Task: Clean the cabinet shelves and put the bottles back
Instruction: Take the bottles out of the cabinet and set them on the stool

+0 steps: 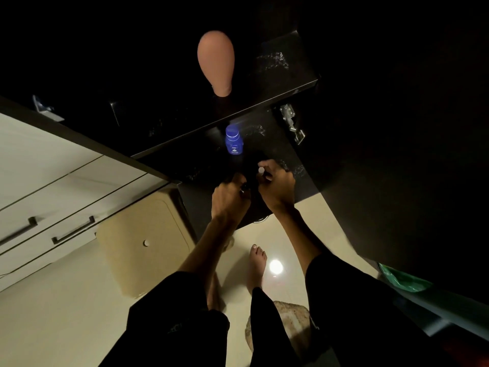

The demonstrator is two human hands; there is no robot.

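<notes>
Gripping a small white-capped bottle (262,171) in my right hand (277,190), fingers curled round it at the dark lower shelf (201,165); my left hand (229,200) pinches a small dark item too dim to name. Counted: one blue bottle (233,140) upright on that shelf, one peach bulb-shaped object (215,62) on the shelf above.

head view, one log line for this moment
left hand: grips dark item | right hand: grips white-capped item | blue Nivea bottle: upright on lower shelf

Both hands (230,198) (276,188) curled, close together
</notes>
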